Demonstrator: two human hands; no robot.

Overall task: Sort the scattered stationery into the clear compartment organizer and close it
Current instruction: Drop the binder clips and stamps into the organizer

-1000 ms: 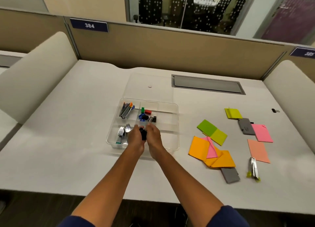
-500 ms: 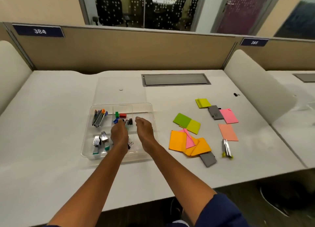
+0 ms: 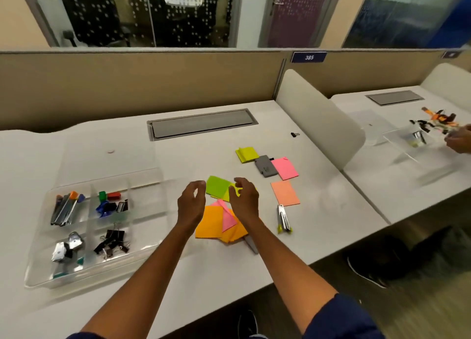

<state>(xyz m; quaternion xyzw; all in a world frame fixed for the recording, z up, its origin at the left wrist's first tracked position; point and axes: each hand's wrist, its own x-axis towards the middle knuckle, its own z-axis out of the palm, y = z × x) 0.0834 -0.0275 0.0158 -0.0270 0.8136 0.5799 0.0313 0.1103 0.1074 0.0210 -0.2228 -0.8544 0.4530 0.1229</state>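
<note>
I see both hands above the sticky notes on the worktop [image 3: 76, 145]. My left hand [image 3: 191, 203] hangs with fingers loosely curled, holding nothing, beside the green note [image 3: 216, 186]. My right hand [image 3: 244, 198] is likewise loosely curled and empty, over the orange notes [image 3: 209, 222]. The clear organizer [image 3: 38, 275] sits well to the left, its lid [image 3: 107, 158] lying flat behind it, binder clips [image 3: 112, 240] inside.

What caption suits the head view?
Both hands, left and right, hover empty over sticky notes beside the open organizer.
</note>
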